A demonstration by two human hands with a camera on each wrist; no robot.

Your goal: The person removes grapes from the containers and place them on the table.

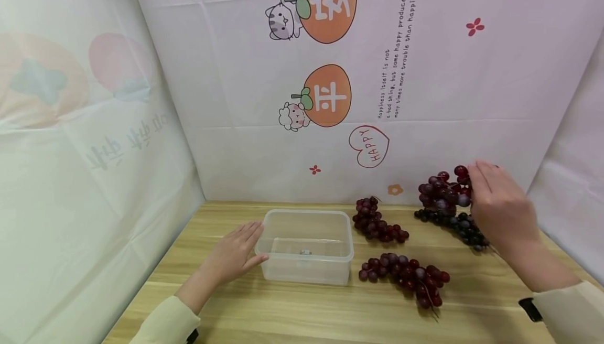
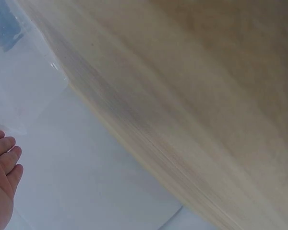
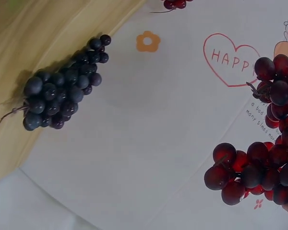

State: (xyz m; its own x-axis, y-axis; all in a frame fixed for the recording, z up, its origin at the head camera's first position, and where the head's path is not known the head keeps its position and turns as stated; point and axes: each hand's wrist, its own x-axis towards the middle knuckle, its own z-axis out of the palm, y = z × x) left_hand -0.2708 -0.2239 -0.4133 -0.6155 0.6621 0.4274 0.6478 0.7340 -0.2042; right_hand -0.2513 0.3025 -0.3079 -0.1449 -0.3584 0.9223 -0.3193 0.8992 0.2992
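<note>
At the left end of a clear plastic box (image 1: 305,271), my left hand (image 1: 233,254) rests with straight fingers against the rim. Only part of that hand (image 2: 1,175) shows in the left wrist view. My right hand (image 1: 505,210) holds a bunch of dark red grapes (image 1: 441,192) up above the table, and the same bunch fills the right edge (image 3: 259,170) of the right wrist view. Below it lies a bunch of black grapes (image 1: 464,228). Two more red bunches lie right of the box, one farther back (image 1: 375,223) and one nearer (image 1: 408,276).
The wooden table (image 1: 311,312) ends at a white printed cloth backdrop (image 1: 255,165). Cloth also hangs at the left and right sides. A small metallic-looking bit (image 1: 305,252) shows at the box, and whether it is inside or behind I cannot tell.
</note>
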